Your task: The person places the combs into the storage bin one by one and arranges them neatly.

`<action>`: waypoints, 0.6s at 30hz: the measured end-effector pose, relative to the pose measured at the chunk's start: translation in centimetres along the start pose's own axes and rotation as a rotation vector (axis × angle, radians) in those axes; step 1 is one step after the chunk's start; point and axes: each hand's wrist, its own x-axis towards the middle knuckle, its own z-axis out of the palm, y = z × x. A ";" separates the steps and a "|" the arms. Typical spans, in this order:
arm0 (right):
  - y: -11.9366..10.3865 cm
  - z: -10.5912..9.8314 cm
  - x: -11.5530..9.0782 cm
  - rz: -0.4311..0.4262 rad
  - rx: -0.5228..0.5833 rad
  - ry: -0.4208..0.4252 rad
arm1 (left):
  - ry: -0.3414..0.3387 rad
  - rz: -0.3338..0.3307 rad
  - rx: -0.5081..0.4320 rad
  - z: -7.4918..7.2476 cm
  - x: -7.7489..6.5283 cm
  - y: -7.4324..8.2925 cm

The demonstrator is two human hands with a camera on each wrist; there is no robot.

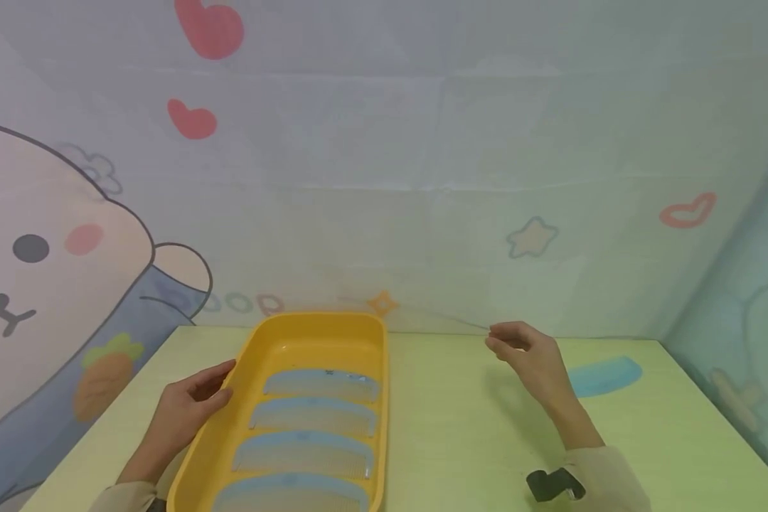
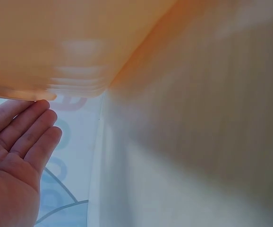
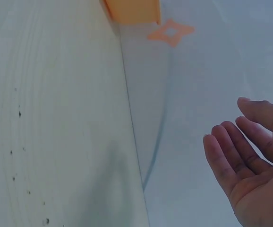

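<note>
My left hand (image 1: 185,412) is at the left side of a yellow tray (image 1: 385,398), its fingertips at the rim. In the left wrist view, the fingers (image 2: 30,125) are nearly straight beside the tray wall (image 2: 46,42), and the thumb is mostly hidden. Several translucent blue combs (image 1: 304,444) lie in a column inside the tray. Above the table to the right of the tray, my right hand (image 1: 531,359) has loosely bent fingers and holds nothing. A further blue comb (image 1: 608,377) lies on the table behind the right forearm, which partly covers it.
The pale green table (image 1: 448,427) ends at a printed cloth backdrop (image 1: 358,142). A side cloth (image 1: 755,341) borders the table at the right. The tray takes up the left-middle part of the table.
</note>
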 end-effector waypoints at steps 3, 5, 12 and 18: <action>0.5 -0.7 -0.1 0.012 -0.019 0.012 | -0.002 0.013 0.004 0.0 0.1 0.0; 0.8 -1.2 -0.2 0.023 -0.010 0.015 | -0.004 0.019 0.002 0.1 0.1 0.0; 1.7 -2.7 -0.4 0.065 -0.044 0.040 | 0.008 0.040 -0.005 0.1 0.0 -0.1; 2.9 -3.9 -0.7 0.107 -0.130 0.077 | 0.009 0.050 -0.014 0.1 0.1 -0.4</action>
